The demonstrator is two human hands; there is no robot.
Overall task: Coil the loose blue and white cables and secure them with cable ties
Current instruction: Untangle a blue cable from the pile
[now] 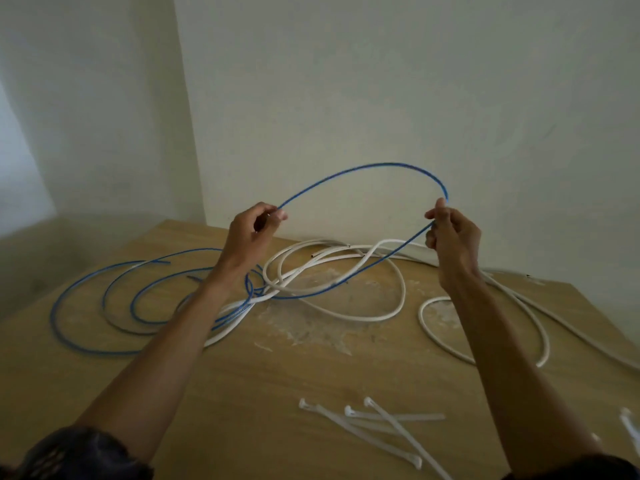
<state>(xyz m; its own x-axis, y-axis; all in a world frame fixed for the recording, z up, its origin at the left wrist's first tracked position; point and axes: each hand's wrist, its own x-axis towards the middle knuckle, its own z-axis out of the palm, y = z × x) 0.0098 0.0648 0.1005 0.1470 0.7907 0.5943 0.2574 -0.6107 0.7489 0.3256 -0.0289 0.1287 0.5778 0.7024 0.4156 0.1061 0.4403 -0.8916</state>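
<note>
**Desk side:** What have the hands got?

**Me:** On my feed, the left hand [251, 230] has thumb and forefinger pinched on the blue cable [363, 167], with the other fingers curled under. The right hand [452, 233] pinches the same cable further along, fingers bent round it. Both are raised over the far half of the desk [242, 393], well apart. The cable arches up between them in front of the wall [415, 81].

**Desk side:** And the rest of the blue?

**Me:** Below the right hand it slopes down to the desk and crosses the white cables [381, 318] in the middle. From there it lies in several loose loops toward the left edge. I see one free blue end on the desk toward the far left corner.

**Desk side:** The white ones?

**Me:** They are tangled in open loops near the far edge, touching the blue where they cross. Another white loop lies by the right edge, partly behind the right forearm [502, 341].

**Desk side:** Ties?

**Me:** A few white cable ties [381, 419] lie crossed over one another by the near edge, right of the middle. One more sits at the right edge, too blurred for me to say more.
</note>
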